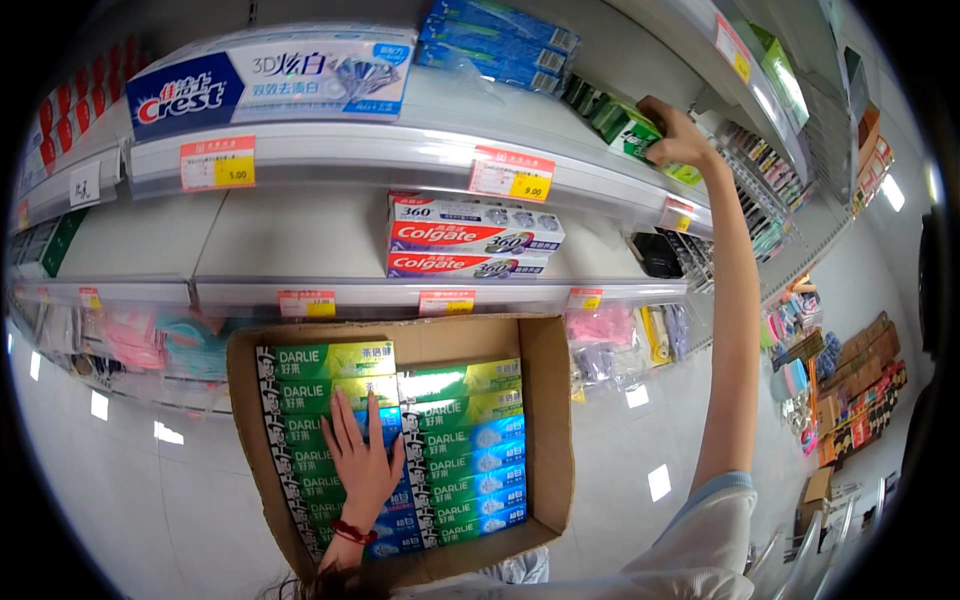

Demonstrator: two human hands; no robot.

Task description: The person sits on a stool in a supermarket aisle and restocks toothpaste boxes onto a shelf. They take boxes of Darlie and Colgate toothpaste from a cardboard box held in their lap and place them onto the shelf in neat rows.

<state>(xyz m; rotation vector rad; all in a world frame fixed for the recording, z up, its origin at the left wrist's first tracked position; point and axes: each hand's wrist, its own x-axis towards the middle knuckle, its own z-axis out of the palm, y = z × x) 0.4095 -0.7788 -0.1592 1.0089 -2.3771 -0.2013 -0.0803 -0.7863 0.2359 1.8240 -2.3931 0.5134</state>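
An open cardboard carton [545,420] in front of me holds two columns of green Darlie toothpaste boxes [457,465], some with blue ends and some with yellow-green ends. Flat on the left column lies my left hand [364,457], fingers spread, a red bracelet at its wrist. My right hand [679,139] reaches up to the right end of the upper shelf [450,139]. Its thumb and fingers grip a green toothpaste box [634,135] there, beside other dark green boxes. The hand covers part of that box.
A large Crest box [270,82] and a stack of blue boxes [495,45] stand on the upper shelf. Two Colgate boxes [472,236] lie stacked on the lower shelf [300,244]. Price tags line both shelf edges. Another shelf [697,45] overhangs at upper right.
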